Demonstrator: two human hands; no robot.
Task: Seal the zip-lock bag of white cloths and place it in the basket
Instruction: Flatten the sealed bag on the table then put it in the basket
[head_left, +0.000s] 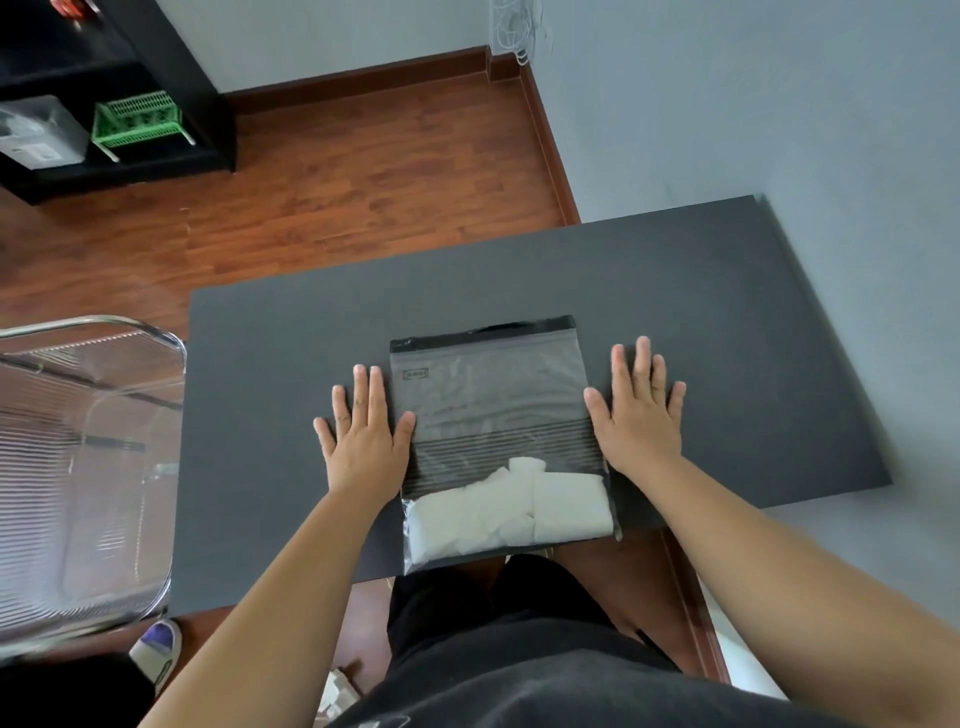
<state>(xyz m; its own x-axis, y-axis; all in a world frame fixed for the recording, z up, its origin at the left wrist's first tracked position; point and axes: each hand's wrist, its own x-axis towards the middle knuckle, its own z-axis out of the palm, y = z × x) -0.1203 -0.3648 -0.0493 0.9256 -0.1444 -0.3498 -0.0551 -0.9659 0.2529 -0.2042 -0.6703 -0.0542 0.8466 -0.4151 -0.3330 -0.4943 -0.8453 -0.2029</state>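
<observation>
A clear zip-lock bag (493, 410) lies flat in the middle of the dark grey table (701, 322), its black zip strip at the far end. Folded white cloths (509, 512) fill its near end, which hangs slightly over the table's front edge. My left hand (363, 441) rests flat on the table at the bag's left side, thumb touching the bag's edge. At the bag's right side lies my right hand (641, 415), also flat with fingers spread. Neither hand grips anything. The clear wire basket (78, 467) stands left of the table.
A black shelf unit (171, 93) with a green crate (137, 124) stands on the wooden floor at the far left. Grey walls close in behind and to the right of the table. A slipper (158, 644) lies on the floor under the basket.
</observation>
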